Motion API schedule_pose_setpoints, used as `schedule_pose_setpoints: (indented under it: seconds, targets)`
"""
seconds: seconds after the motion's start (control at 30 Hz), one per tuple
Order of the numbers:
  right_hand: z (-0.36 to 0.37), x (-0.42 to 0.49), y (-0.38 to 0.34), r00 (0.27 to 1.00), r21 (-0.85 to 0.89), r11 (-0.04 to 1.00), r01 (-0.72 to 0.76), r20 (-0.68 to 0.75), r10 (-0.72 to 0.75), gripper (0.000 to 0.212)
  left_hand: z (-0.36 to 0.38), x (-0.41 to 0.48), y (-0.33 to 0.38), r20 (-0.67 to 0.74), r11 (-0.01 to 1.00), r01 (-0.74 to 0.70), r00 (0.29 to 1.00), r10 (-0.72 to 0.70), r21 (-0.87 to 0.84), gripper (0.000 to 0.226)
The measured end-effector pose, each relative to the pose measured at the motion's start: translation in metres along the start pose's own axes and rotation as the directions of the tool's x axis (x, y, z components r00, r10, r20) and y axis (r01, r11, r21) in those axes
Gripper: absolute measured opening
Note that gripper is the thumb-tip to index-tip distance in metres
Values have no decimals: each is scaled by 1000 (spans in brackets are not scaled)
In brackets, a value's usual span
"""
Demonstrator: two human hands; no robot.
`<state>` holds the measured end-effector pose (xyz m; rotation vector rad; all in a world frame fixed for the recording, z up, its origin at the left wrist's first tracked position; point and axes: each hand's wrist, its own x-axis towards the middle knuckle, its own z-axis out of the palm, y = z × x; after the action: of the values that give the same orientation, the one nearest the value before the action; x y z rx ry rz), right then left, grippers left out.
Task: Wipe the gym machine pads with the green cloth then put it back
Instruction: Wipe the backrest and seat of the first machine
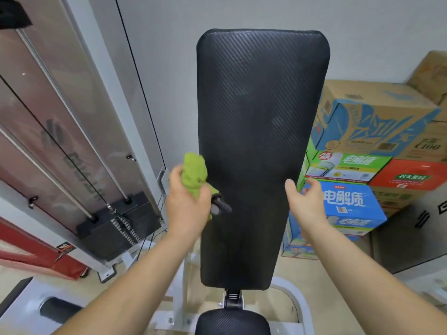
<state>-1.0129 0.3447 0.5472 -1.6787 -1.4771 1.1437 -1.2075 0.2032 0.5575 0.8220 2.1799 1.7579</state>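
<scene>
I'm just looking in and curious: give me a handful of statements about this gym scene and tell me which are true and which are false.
1. The left hand holds the green cloth bunched up. True.
2. The right hand holds a second cloth. False: it is open and empty, at the right edge of the back pad.
3. The back pad is black with a ribbed texture. True.
4. The cloth is spread flat across the middle of the back pad. False: it is wadded in the hand at the pad's left edge.
5. Cardboard boxes are stacked to the right of the machine. True.
6. The seat pad below is red. False: it is black.
</scene>
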Motion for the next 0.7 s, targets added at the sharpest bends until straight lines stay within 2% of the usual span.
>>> schedule_pose_setpoints:
  seconds: [0.03,0.1,0.13,0.2,0.23,0.33,0.37,0.4,0.43,0.5,0.53,0.57,0.63,0.7]
  targets:
    - [2,12,4,999,-19,1000,15,34,-14,69,2,16,7,-11,977,-202,979,203,76,55]
    - [10,32,12,991,-25,1000,-3,136,6,76,16,44,13,83,795,-535,841,535,286,64]
    - [14,40,17,987,-36,999,-14,160,19,79,27,54,12,155,678,-621,772,617,393,65]
    - [21,47,28,986,-58,998,-5,169,15,84,49,64,-8,237,481,-684,679,695,548,64]
    - [23,48,31,987,-68,998,11,161,0,83,58,64,-21,241,432,-681,660,711,592,64]
    - [27,52,36,989,-90,996,18,149,-4,78,75,43,-69,246,399,-665,660,710,632,67]
    - [27,51,35,989,-98,995,25,149,-10,76,76,30,-90,294,370,-691,643,707,620,68]
    - [27,50,33,989,-109,993,41,146,-25,75,76,14,-114,399,300,-744,599,694,596,72]
    - [25,47,31,988,-116,991,63,148,-46,74,75,-3,-141,554,185,-814,522,648,550,78]
    - [19,44,28,982,-89,991,96,170,-80,71,66,-30,-184,848,-33,-921,343,405,388,94]
    - [17,43,27,978,-61,993,101,192,-88,69,62,-34,-194,908,-74,-940,300,293,334,100]
    - [15,43,25,972,-35,995,97,218,-87,67,58,-32,-195,920,-85,-943,291,263,322,100]
    - [11,42,25,961,-2,996,88,264,-84,67,53,-16,-174,869,-74,-929,309,386,363,80]
    - [10,40,25,953,14,997,81,292,-81,68,52,15,-128,719,-21,-888,357,596,459,68]
